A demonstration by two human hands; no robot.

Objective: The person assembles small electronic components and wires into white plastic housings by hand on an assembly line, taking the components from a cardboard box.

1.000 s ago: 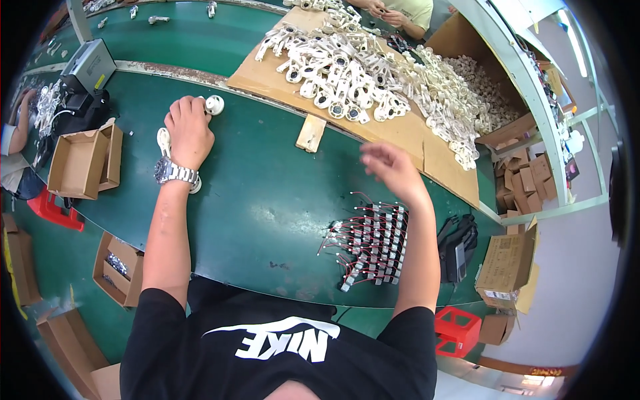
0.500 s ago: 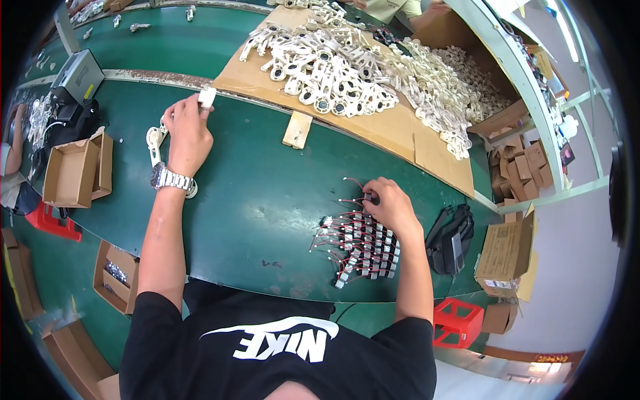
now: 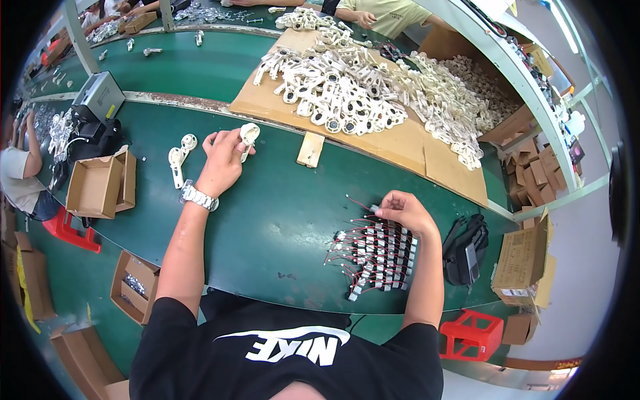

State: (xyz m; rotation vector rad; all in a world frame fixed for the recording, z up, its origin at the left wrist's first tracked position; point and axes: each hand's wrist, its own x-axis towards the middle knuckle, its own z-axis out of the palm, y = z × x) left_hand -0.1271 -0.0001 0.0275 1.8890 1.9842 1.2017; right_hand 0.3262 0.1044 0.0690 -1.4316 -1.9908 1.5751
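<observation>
My left hand (image 3: 223,163) is closed on a white plastic housing (image 3: 249,133) with a round, cup-like end, held above the green table. Beside that wrist lie two similar white housings (image 3: 177,159). At the right, my right hand (image 3: 410,213) pinches a small silver block with a thin red wire (image 3: 375,209), which looks like a small motor. It is at the far edge of a cluster of such silver and black motors (image 3: 380,250), laid in rows with red wires toward the left.
A big heap of white housings (image 3: 347,100) covers a cardboard sheet (image 3: 453,175) at the back. A wooden block (image 3: 311,150) lies before it. Cardboard trays (image 3: 93,187) stand left, a black bag (image 3: 465,250) right. Other people (image 3: 387,15) sit across and at the far left.
My left hand has turned and moved right and nearer, so the housing's round hollow end now shows. My right hand stays at the motors' far edge, its fingers shifted slightly. The view has shifted somewhat.
</observation>
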